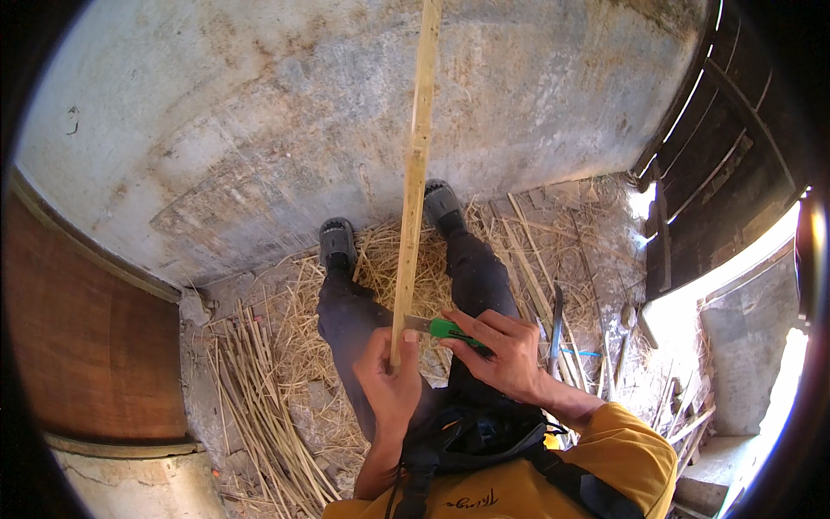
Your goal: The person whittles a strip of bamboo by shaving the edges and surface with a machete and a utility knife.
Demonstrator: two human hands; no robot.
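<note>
A long, pale strip of split bamboo [417, 164] runs from between my legs up past the top edge of the view. My left hand [389, 376] pinches its near end between thumb and fingers. In my right hand [501, 350] is a green-handled utility knife [450, 329], its blade pointing left. The blade meets the strip's right edge just above my left thumb. Whether it has cut into the bamboo is too small to tell.
Shavings [303, 320] cover the floor around my feet. A bundle of thin bamboo strips [264, 398] lies at left. On the right are longer strips [532, 259] and a dark curved blade-like tool [556, 324]. A stained wall [285, 130] rises ahead, a brown wooden panel [95, 337] at left.
</note>
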